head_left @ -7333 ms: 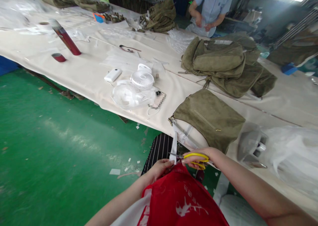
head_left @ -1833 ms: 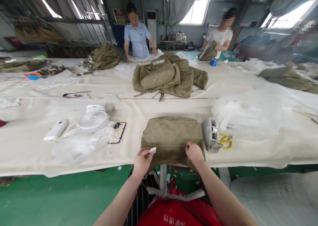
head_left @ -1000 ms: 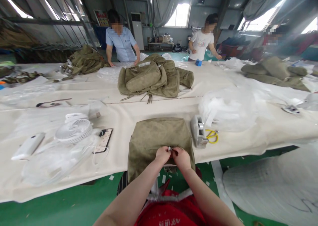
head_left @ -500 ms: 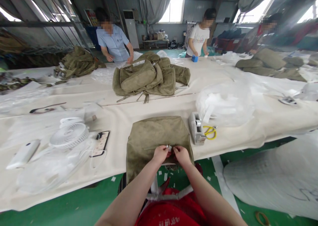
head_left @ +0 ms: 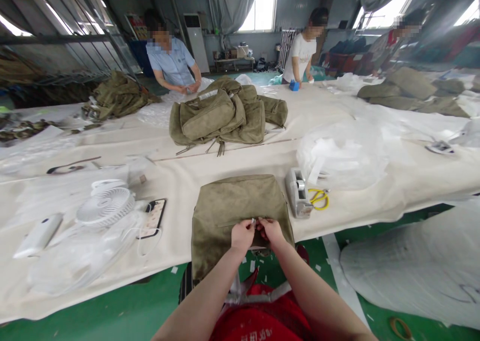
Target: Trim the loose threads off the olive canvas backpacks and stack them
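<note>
An olive-green canvas bag (head_left: 240, 196) lies at the table's front edge, its near part hanging over. Above its slit-like seam, my left hand (head_left: 242, 236) pinches a small white slip (head_left: 253, 222) between thumb and fingertips. My right hand (head_left: 272, 231) is closed close beside it, fingertips bent together at the same spot. Whatever the right fingers grip is too small to make out. Beside the bag's right edge stand a grey tape dispenser (head_left: 298, 193) and yellow-handled snips (head_left: 318, 199).
More olive bags (head_left: 225, 113) are heaped further back. To the left lie a phone (head_left: 153, 218), a white fan (head_left: 105, 206) and plastic film. A clear plastic bag (head_left: 337, 156) is on the right. Several co-workers stand across the table; one person (head_left: 174, 63) wears light blue.
My right fingers have shifted slightly left, closer to my left fingertips, and less of the white slip shows. The bag stays put. Across the table, the blue-shirted person's hands have come together.
</note>
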### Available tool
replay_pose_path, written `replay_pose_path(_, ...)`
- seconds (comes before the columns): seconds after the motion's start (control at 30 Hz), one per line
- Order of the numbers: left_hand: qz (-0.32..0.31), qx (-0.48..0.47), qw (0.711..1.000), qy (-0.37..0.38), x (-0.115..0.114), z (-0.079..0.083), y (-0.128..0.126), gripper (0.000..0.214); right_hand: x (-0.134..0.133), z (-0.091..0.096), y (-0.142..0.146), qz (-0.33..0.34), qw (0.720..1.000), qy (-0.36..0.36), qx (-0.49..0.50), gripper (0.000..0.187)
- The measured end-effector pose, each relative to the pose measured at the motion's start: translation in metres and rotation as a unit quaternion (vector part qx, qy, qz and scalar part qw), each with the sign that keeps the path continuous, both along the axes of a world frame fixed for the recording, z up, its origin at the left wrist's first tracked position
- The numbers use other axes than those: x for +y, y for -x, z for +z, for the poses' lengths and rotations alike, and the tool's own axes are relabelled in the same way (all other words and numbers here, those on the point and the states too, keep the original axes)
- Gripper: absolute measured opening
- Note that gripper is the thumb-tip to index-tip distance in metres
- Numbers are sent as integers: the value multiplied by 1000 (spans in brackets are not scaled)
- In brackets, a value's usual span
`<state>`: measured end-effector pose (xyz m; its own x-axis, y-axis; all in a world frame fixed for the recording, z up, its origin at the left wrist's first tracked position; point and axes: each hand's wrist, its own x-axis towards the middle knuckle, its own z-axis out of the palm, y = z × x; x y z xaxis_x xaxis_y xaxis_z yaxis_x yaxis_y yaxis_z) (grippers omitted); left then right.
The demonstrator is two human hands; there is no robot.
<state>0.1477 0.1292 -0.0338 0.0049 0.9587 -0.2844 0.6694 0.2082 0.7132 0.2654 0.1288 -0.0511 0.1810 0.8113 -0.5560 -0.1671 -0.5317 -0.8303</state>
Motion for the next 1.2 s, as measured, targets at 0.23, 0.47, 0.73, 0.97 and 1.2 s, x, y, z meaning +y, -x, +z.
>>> replay_pose_path(0.23,-14,12,1000,-19,1,-1,0,20,-2,1,-3,-12,999,7,40,20)
replay_pose_path(0.47,44,-42,998,28,8,-8,7,19,0,-11,-1,90,995,-1,52,27)
replay_pose_path(0.73,-37,68,982,-171,-3,-5,8,22,5,-15,3,51,995,41,76,24)
replay_pose_path(0.97,-239,235,905,-261,-12,-7,22,35,4,-8,-2,37,991,56,114,22)
replay_pose_path(1.2,-121,104,972,-174,-7,-7,13,27,1,-15,3,38,993,13,115,33)
